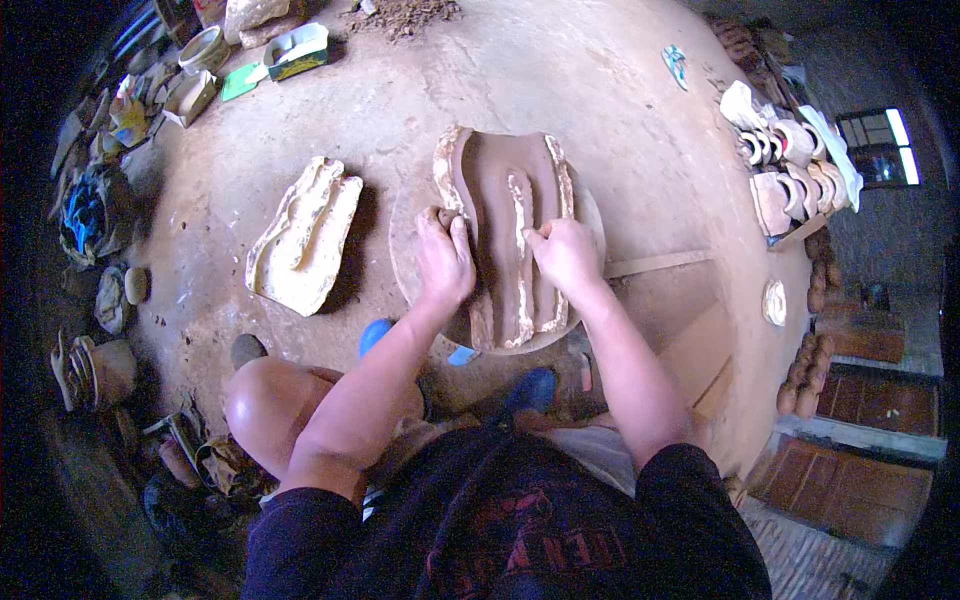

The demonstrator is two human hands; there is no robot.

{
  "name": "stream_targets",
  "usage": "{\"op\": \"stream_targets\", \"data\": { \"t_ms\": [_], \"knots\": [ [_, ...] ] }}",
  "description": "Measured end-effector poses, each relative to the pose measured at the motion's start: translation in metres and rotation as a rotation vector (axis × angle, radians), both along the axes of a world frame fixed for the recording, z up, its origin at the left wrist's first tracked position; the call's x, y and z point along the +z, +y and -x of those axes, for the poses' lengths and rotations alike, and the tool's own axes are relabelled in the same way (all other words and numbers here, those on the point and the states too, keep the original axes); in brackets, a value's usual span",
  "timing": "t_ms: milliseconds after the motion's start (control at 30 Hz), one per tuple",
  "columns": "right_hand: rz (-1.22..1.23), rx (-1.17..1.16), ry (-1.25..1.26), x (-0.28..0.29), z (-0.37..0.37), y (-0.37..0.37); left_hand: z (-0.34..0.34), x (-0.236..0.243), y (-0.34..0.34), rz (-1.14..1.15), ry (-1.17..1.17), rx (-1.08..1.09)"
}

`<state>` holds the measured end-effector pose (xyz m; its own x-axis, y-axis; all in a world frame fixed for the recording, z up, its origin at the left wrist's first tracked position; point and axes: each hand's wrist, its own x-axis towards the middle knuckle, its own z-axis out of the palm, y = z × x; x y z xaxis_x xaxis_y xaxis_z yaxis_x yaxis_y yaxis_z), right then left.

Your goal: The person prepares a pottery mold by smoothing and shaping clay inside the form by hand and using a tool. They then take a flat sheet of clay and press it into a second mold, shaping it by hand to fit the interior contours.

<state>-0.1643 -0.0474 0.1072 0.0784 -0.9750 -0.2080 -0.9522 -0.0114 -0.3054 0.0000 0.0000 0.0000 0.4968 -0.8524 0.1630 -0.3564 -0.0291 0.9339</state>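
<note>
Left grip (445, 262): my fingers are curled at the left rim of the clay-lined mould (494, 165), with a small brown lump (446, 215) at the fingertips; whether I pinch it or merely press it, I cannot tell. Right grip (568, 258): folded closed, back of the hand up, thumb out to the pale central ridge (521, 215); whether anything sits inside the fingers is hidden.

Position of the mould: in front of me, between my two forearms, lying on a round board (403, 240) with its hollow side up. Brown clay lines the hollows; the rims and ridge show cream and rough.

Surroundings: a second mould (305, 240), cream and bare inside, lies on the floor (600, 80) to my left, apart from the board. A thin wooden strip (662, 263) extends from the board's right side. Farther right, curved pale pieces (800, 190) stand in rows. Far ahead, a heap of brown crumbs (408, 16); at upper right, a blue-green sandal (675, 67)
</note>
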Motion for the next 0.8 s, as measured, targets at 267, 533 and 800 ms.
{"op": "stream_targets", "data": {
  "t_ms": [267, 533, 800],
  "knots": [
    [0.108, 0.071, -0.036, -0.018, 0.013, 0.044, 0.0, -0.003, 0.005, 0.012, -0.03, 0.014],
    [0.059, 0.05, 0.004, -0.032, 0.026, 0.082, 0.003, -0.002, 0.006, 0.026, -0.027, 0.002],
    [0.022, 0.026, 0.061, -0.016, 0.023, 0.118, -0.001, -0.01, 0.0, 0.051, -0.016, -0.011]
  ]
}}
